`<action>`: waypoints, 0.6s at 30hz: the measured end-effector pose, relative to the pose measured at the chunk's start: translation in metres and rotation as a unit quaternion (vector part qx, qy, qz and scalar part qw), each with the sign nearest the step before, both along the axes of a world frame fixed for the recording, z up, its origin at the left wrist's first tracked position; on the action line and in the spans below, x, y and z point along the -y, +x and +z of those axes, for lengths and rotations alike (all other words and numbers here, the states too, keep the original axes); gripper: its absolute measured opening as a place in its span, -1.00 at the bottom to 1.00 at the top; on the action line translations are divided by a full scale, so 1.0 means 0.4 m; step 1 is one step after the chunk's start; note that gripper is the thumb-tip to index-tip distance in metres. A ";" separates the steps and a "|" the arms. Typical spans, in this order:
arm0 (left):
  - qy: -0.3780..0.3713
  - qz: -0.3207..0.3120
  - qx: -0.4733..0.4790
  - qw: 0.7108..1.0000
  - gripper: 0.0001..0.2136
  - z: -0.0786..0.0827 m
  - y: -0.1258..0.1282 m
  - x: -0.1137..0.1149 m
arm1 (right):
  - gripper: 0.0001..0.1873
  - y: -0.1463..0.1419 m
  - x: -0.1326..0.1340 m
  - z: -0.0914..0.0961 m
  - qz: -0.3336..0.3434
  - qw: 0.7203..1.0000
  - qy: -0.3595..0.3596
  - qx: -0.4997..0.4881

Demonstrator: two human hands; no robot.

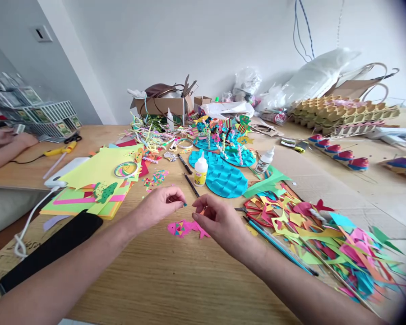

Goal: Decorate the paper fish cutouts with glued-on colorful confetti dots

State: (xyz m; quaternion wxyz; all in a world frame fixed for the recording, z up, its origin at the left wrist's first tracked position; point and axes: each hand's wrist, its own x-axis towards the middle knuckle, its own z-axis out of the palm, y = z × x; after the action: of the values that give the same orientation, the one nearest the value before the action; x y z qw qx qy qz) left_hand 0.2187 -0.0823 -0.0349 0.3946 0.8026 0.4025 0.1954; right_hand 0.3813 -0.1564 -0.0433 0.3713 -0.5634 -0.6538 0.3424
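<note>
My left hand is closed in a pinch on a tiny teal paper piece, held above the wooden table. Close by on the right, my right hand has its thumb and fingertips drawn together; a speck of orange shows by them, but what they hold is unclear. Below both hands lies a pink paper fish with small coloured triangles on its body. The right hand covers part of its tail end. Just beyond the hands stands a white glue bottle with a yellow label.
Blue textured discs lie behind the glue, some with paper fish upright on them. Paper scraps and pencils spread at right. Coloured sheets and a black case lie left. Another person's hands are at far left.
</note>
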 end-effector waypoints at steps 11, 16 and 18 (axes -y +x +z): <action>-0.023 0.015 0.002 1.000 -0.92 -0.018 0.009 0.026 | -0.96 -0.023 -0.023 -0.017 0.006 1.000 -0.001 0.009; -0.019 0.017 -0.003 1.000 -0.89 -0.015 0.012 0.030 | -0.92 -0.029 -0.026 -0.023 0.004 1.000 0.019 0.018; -0.019 0.020 -0.005 1.000 -0.89 -0.017 0.010 0.030 | -0.91 -0.030 -0.027 -0.025 0.005 0.999 0.029 0.029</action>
State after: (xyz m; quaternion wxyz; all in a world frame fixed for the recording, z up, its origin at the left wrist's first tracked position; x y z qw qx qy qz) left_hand 0.2228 -0.0944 -0.0418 0.4043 0.7876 0.4237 0.1917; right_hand 0.3695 -0.1457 -0.0535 0.3668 -0.5588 -0.6767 0.3086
